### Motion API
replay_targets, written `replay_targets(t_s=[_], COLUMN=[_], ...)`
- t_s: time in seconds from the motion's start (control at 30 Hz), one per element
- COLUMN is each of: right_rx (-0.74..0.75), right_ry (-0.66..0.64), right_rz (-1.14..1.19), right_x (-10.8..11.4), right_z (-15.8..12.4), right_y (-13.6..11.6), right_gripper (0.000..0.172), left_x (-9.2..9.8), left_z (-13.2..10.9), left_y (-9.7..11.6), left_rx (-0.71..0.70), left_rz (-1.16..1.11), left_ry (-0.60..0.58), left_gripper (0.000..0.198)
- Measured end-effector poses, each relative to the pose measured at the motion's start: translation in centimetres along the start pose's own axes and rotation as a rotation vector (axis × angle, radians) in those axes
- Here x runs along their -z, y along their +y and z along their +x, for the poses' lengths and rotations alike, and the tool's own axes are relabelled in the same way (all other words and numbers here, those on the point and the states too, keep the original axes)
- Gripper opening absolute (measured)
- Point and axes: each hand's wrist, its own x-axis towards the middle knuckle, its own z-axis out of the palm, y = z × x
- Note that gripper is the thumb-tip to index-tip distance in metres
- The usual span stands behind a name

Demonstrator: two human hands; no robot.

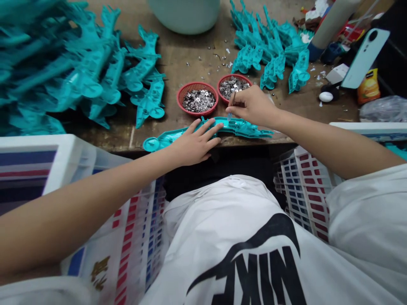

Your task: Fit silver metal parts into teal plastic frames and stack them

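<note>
From my end, the white shirt (238,199) is nearest, with plastic crates to the left (63,165) and right (302,186) of it. Beyond, the teal piece (244,128) lies lengthwise along the near edge of the tabletop (178,53). My left hand (195,144) rests on its middle, fingers spread and pressing, not gripping. My right hand (254,105) pinches a thin tool (233,99) over the piece; I cannot tell exactly what it is.

I judge the piece light, stiff, slightly slick moulded plastic, able to slide if pushed sideways. I'd steady it by its broad middle or side walls; the slim right tip looks the likelier to snap.

Just behind are two red baskets, one left (197,113) and one right (235,76), filled with small metal bits (199,101). The worn brown surface is sprinkled with scraps. Farther out, similar pieces heap up large on the left (85,72) and smaller on the right (270,51), a phone (365,59) leans at far right, and a pale green tub (184,17) stands behind.
</note>
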Motion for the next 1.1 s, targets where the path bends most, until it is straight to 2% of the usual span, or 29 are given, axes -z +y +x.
replay_targets(t_s=[0.13, 0.37, 0.53, 0.63, 0.73, 0.8, 0.87, 0.93, 1.0, 1.1], right_rx=[0.023, 0.002, 0.047, 0.108, 0.166, 0.153, 0.064, -0.061, -0.158, -0.243], right_ry=[-0.036, 0.080, 0.072, 0.115, 0.156, 0.092, -0.068, -0.250, -0.383, -0.470], right_rz=[-0.006, -0.018, -0.022, -0.042, -0.134, -0.249, -0.393, -0.514, -0.572, -0.607], right_x=[-0.9, 0.6, -0.1, -0.3, 0.9, 2.1, 3.0, 3.4, 3.3, 2.9], right_z=[0.1, 0.2, 0.4, 0.9, 1.1, 1.0, 0.7, 0.6, 0.7, 1.2], right_y=[-0.1, 0.1, 1.4, 2.4, 3.2, 3.5, 3.8, 4.2, 4.7, 5.2], right_gripper=[0.032, 0.039, 0.041, 0.044, 0.050, 0.050, 0.046, 0.035, 0.024, 0.028], left_x=[0.1, 0.2, 0.5, 0.8, 1.6, 2.7, 4.2, 5.9, 7.4, 9.1], left_z=[0.0, 0.1, 0.3, 0.4, 0.4, 0.3, 0.0, -0.5, -1.0, -1.4], left_y=[0.0, 0.3, 0.7, 0.9, 0.6, 0.1, -0.6, -1.1, -1.4, -1.7], left_rx=[-0.014, -0.018, 0.007, 0.036, 0.067, 0.081, 0.099, 0.150, 0.246, 0.383], left_rz=[0.036, 0.047, 0.013, 0.010, -0.016, -0.031, -0.012, 0.030, 0.088, 0.201], left_ry=[-0.018, 0.003, -0.023, -0.075, -0.126, -0.113, -0.081, -0.079, -0.121, -0.250], left_gripper=[0.065, 0.063, 0.066, 0.071, 0.082, 0.089, 0.089, 0.078, 0.063, 0.050])
